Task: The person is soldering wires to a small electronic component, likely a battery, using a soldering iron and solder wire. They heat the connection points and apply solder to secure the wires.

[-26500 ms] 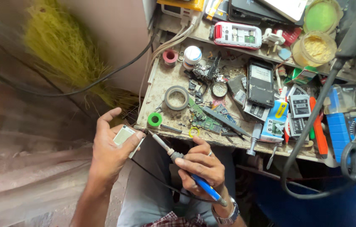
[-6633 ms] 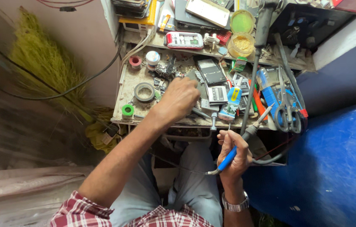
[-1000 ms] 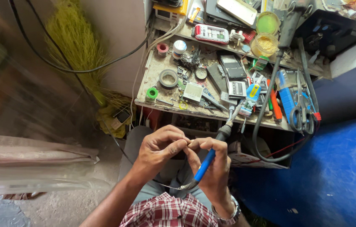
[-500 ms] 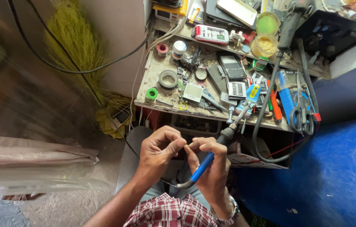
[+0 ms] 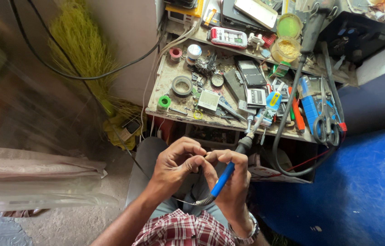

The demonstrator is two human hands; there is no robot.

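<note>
Fingertips (image 5: 197, 160) of both hands pinch together over the lap, on something too small to make out. Right hand (image 5: 231, 182) also grips blue-handled soldering iron (image 5: 223, 178), tip now raised toward cluttered workbench (image 5: 165, 82); posture barely shifted from half a second earlier, fine work continuing.

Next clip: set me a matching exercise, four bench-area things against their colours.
Things:
1. soldering iron handle
2. small tape roll
3. broom
4. scissors handles

Colours:
A. grey
B. yellow-green
C. blue
D. bright green

Pairs: 1-C, 2-D, 3-B, 4-A. The right hand holds the iron; the left hand meets it at the fingers.
</note>
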